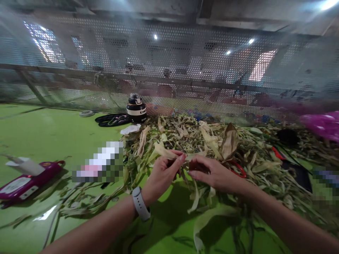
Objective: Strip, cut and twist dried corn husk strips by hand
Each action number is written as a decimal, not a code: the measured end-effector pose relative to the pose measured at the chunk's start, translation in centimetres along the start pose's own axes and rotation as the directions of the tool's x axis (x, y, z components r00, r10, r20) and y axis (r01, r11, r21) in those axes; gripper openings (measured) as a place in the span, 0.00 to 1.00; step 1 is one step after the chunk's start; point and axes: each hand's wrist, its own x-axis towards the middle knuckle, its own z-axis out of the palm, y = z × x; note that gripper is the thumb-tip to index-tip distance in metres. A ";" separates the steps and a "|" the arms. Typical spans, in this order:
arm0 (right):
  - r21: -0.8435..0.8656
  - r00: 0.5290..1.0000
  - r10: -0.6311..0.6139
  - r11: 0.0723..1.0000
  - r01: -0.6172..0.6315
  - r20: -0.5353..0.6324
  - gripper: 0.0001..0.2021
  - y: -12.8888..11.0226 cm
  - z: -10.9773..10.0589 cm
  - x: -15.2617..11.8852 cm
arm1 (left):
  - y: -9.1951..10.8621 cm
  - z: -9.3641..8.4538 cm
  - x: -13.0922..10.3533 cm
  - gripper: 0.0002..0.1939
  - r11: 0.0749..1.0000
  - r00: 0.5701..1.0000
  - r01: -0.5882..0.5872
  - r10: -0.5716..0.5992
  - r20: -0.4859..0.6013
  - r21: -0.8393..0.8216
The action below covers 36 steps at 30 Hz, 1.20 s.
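Observation:
My left hand [165, 171], with a pale watch band [141, 204] on its wrist, pinches a strip of dried corn husk [165, 151] between thumb and fingers. Close by on the right, my right hand [213, 173] curls its thumb and fingers round the other side of the husk; its fingertips are partly hidden. Thin husk strips hang below both hands. Behind them spreads a heap of dry, yellow-green corn husks [182, 132]. Red scissor-like handles [239, 169] lie partly under husks beside my right hand.
A green tabletop [58, 130] carries a black bottle [136, 110], a black strap [112, 120], a tape roll [86, 113] and a white tissue [130, 129]. At left sits a purple device [31, 181] with a cable. Purple plastic [323, 125] lies at right. A perforated metal screen [180, 70] stands behind.

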 end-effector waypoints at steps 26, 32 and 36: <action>0.019 1.000 0.006 1.000 -0.006 0.020 0.10 0.8 -1.3 0.4 | -0.5 -0.3 0.1 0.12 0.967 0.991 0.127 -0.115 0.067 -0.222; 0.011 0.999 -0.040 0.999 0.040 0.009 0.11 1.2 -0.2 0.4 | -0.2 0.3 -0.1 0.19 0.996 0.997 0.060 -0.057 0.058 -0.058; -0.069 0.996 -0.076 0.995 0.073 -0.042 0.11 1.6 -0.1 0.5 | -0.2 0.4 0.1 0.19 0.991 0.994 0.059 -0.070 -0.089 -0.121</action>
